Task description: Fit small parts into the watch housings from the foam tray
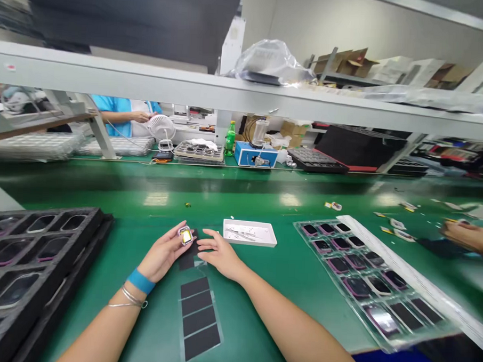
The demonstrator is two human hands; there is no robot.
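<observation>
My left hand [164, 252], wearing a blue wristband, grips a small smartwatch case [185, 235] between thumb and fingers. The case has a pale rim and a yellow patch inside. Just to its right, my right hand [221, 253] is open, its fingers stretched toward the case and apart from one another. Beneath the hands lies a partly covered black sheet [187, 261]. Closer to me, a clear strip carries several black rectangular stickers [201, 320]. Beyond my right hand is a shallow white tray [271, 237] with tweezers [243, 233] and tiny bits in it.
A black foam tray [97, 223] of watch cases stands at left. On the right lies a clear plastic tray [359, 309] of watch pieces. Another person's hand [469, 236] is at far right, near loose parts [397, 224]. A shelf beam [245, 93] crosses overhead.
</observation>
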